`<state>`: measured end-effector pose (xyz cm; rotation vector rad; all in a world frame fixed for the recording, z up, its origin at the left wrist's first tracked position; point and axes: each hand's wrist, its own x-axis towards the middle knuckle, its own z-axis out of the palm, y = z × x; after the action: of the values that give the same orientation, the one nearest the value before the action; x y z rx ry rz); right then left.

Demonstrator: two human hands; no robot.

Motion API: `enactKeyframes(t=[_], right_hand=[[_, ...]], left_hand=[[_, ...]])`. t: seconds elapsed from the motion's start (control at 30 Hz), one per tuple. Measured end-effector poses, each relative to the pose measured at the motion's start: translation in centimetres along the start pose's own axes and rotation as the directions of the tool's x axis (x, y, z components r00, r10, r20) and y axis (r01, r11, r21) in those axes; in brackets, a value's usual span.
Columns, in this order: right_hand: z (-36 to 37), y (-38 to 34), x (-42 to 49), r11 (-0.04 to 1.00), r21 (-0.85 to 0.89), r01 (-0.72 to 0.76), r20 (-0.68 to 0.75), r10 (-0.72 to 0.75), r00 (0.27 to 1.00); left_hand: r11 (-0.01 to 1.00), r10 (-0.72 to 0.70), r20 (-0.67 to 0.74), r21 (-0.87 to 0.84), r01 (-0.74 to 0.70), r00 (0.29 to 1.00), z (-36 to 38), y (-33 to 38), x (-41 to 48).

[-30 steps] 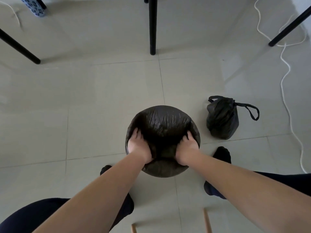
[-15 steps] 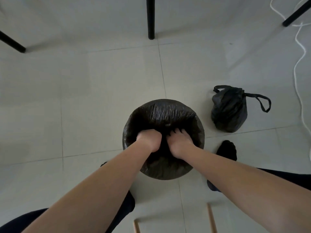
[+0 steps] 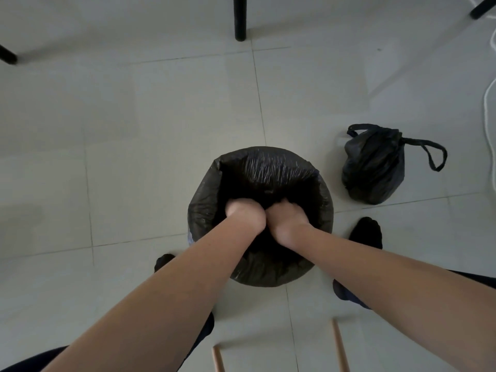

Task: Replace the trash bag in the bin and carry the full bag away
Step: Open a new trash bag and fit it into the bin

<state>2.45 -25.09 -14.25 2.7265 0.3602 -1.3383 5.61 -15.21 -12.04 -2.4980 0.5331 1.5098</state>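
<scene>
Both hands, the left hand [image 3: 245, 214] and right hand [image 3: 288, 218], pressed side by side into the bin [image 3: 196, 210], fingers buried so their grip could not be told. Its wrinkled black liner [image 3: 268, 163] opened upward around them. Right of the bin, apart, the full bag [image 3: 373, 170] sat upright, tied.

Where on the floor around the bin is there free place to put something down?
Bare tiles lie left of the bin, and between it and the black table leg. It is crowded on the right, where the full tied bag sits above a socked foot, and close below the bin.
</scene>
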Motion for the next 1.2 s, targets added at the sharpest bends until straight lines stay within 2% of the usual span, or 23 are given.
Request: enactKeyframes(t=[0.03,0.1,0.17,0.23,0.33,0.43,0.67,0.77,0.9,0.97,1.0,1.1,1.2], right_hand=[[0.1,0.2,0.2,0.996,0.089,-0.003,-0.018,0.005,1.0],[0.9,0.8,1.1,0.991,0.134,0.004,-0.072,0.005,0.997],[2.2,1.4,2.1,0.998,0.068,-0.001,-0.059,0.005,0.998],[3.1,1.8,2.9,1.0,-0.008,-0.019,0.021,0.02,1.0],[3.2,1.6,3.4,0.985,-0.171,-0.031,0.143,0.056,0.988],[3.6,1.3,3.8,0.956,-0.294,-0.011,0.222,0.079,0.972],[4.3,1.2,4.0,0.934,-0.358,0.009,0.256,0.089,0.963],[3.2,0.9,3.5,0.965,-0.261,-0.008,0.19,0.06,0.98],[1.5,0.1,2.7,0.998,-0.061,-0.01,0.001,0.01,1.0],[1.9,0.2,2.6,1.0,-0.011,-0.015,0.014,0.015,1.0],[2.5,0.4,2.7,0.999,-0.045,-0.011,0.058,0.013,0.998],[4.0,1.2,2.7,0.948,-0.317,0.02,0.225,0.055,0.973],[5.8,1.1,4.0,0.901,-0.433,0.02,0.265,0.106,0.958]], left_hand=[[0.999,0.026,-0.04,-0.021,-0.027,0.999,-0.2,0.0,0.3],[0.996,0.054,-0.085,-0.07,-0.06,0.995,0.5,-0.6,1.7],[0.994,0.042,-0.084,-0.095,-0.05,0.996,1.9,-1.6,3.0],[0.997,0.027,-0.026,-0.071,-0.029,0.999,3.3,-2.3,3.9],[0.994,0.031,0.091,0.103,-0.04,0.995,4.9,-2.4,4.4],[0.974,0.032,0.12,0.22,-0.059,0.992,5.4,-2.1,4.6],[0.964,0.032,0.152,0.258,-0.071,0.988,5.6,-2.1,4.6],[0.984,0.022,0.096,0.176,-0.039,0.995,4.8,-1.9,3.7],[0.995,0.035,0.058,0.088,-0.04,0.998,4.2,-1.4,3.7],[0.991,0.045,0.078,0.121,-0.054,0.996,4.3,-1.3,3.6],[0.986,0.037,0.086,0.157,-0.05,0.996,4.7,-1.3,3.7],[0.957,-0.019,0.144,0.289,-0.024,0.989,6.1,-2.0,3.9],[0.958,-0.054,0.176,0.288,0.001,0.983,7.7,-2.2,4.5]])
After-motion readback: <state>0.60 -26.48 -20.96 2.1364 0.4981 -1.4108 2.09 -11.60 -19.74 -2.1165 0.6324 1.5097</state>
